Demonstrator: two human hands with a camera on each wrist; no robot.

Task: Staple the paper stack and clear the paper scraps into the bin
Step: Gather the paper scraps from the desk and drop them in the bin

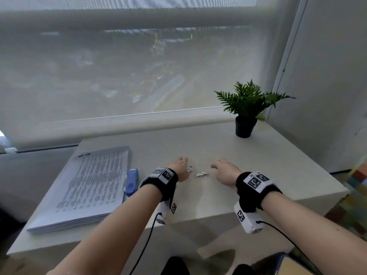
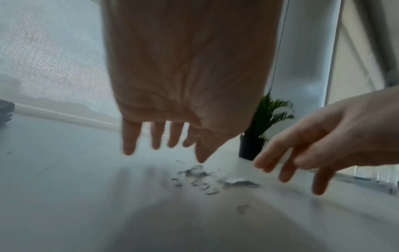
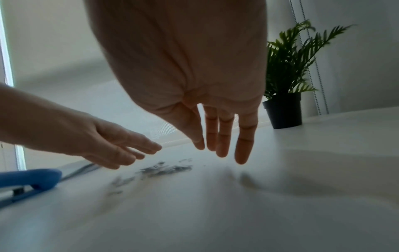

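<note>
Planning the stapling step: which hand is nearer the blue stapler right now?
Left. The left hand hovers over the table just right of the blue stapler, beside the paper scraps. The right hand is farther right, beyond the scraps.

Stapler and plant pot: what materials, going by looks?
Stapler: likely plastic shell, matte blue with rounded moulded edges; a pale metal-looking strip runs along its side. Plant pot: probably plastic, uniform matte black with no glaze shine; painted ceramic can't be excluded.
</note>
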